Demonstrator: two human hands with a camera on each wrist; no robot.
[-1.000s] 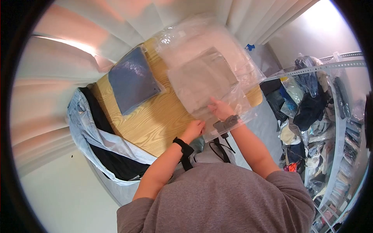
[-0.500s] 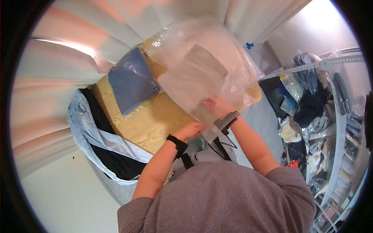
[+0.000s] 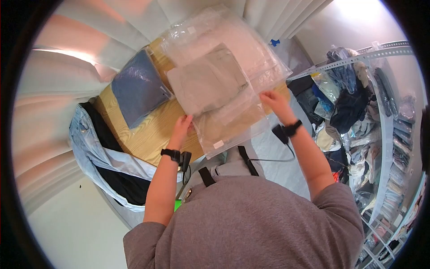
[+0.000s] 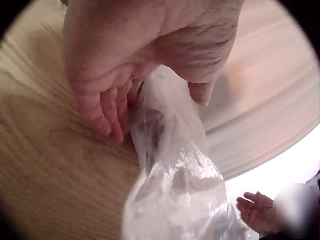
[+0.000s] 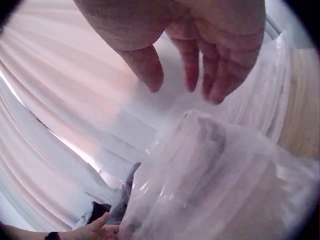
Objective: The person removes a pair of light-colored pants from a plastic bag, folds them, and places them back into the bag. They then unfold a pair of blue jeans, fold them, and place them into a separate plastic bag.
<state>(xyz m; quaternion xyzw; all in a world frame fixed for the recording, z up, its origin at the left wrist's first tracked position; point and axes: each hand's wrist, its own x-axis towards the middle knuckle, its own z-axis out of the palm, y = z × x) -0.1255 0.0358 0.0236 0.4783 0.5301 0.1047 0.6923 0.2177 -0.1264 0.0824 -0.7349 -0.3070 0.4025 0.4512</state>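
Observation:
In the head view, a folded beige garment [image 3: 208, 83] lies in a clear plastic bag [image 3: 230, 127], whose loose end spreads towards the person. The left hand [image 3: 181, 127] pinches the bag's left edge; in the left wrist view, gathered plastic [image 4: 175, 180] runs between the thumb and fingers of that hand [image 4: 155, 45]. At the bag's right side is the right hand [image 3: 278, 106]. From the right wrist, this hand [image 5: 195, 40] shows thumb and fingers apart above the bagged garment [image 5: 195, 170], with nothing seen between them.
Larger clear bags [image 3: 224, 31] lie beneath, at the table's far side. A bagged blue garment [image 3: 139, 87] rests on the wooden table [image 3: 156, 139] to the left. Jeans [image 3: 85, 139] hang at the left edge. Shelves of clothes [image 3: 354, 107] stand right, curtains [image 3: 67, 98] left.
Both hands have moved apart, the left leftwards and the right up and to the right. The bagged beige garment has shifted left, and its loose bag end now lies spread flatter.

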